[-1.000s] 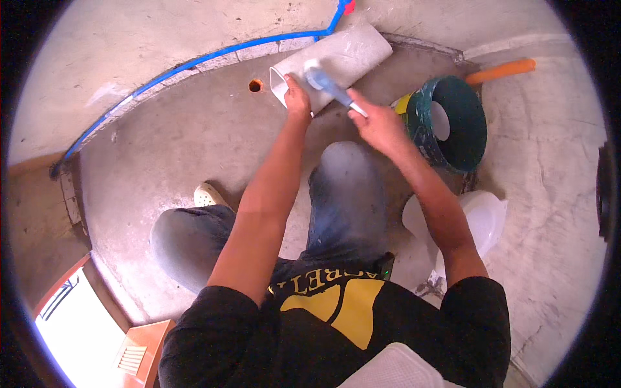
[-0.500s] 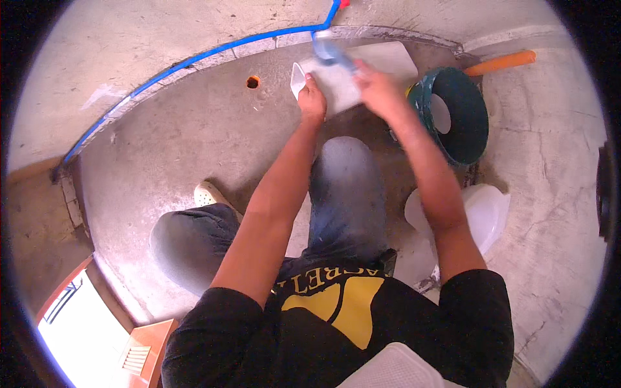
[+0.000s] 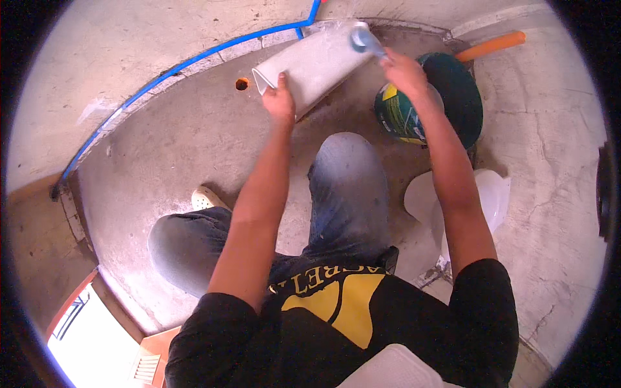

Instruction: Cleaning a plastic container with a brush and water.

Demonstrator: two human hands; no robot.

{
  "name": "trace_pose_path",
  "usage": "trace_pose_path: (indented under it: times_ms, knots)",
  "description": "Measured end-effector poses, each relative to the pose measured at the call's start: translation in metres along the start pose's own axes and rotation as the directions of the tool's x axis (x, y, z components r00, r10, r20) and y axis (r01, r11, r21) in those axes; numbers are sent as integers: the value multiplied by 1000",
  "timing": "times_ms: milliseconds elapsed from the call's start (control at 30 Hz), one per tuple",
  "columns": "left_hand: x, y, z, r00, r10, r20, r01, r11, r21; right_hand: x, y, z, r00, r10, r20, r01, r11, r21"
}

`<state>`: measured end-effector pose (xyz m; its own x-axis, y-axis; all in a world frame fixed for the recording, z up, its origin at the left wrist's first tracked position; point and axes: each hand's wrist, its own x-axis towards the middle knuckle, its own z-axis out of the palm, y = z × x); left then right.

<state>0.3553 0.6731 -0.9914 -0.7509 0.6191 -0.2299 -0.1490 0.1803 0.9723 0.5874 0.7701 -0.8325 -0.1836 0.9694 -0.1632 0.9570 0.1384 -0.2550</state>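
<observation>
Concrete floor [image 3: 149, 187] at centre-left: grey, bare, stained. Plastered wall [image 3: 149, 52] at upper left: scuffed, with blue pipe [image 3: 226, 49] along its base. Right wall [image 3: 550, 161]: visible cracks. Lower left: glaring bright opening [image 3: 97, 336], orange-brown louvred panel [image 3: 158, 343] beside it. Floor hole [image 3: 242, 84], upper centre-left: orange-rimmed.

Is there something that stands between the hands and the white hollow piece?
Nothing visible separates the left hand from the white hollow piece: it grips the open left end. Only the blue-and-white brush lies between the right hand and the piece. The green bucket stands to the right.
</observation>
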Motion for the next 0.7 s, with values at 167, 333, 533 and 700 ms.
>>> trace_pose_path:
  times_ms: [167,333,533,700]
  knots:
    - [8,7,-5,1000,14,24,-16,995,101,-29,-31,37,990,-136,-28,139,971,196]
    - [-4,15,-34,997,-61,36,51,972,229,-24,-75,50,978,-207,15,203,971,128]
    - [-16,17,-9,998,25,53,-35,979,200,46,8,18,975,-8,-221,24,997,72]
    - [-10,19,-33,999,14,-30,-4,952,305,-35,-101,38,927,-373,35,368,924,106]
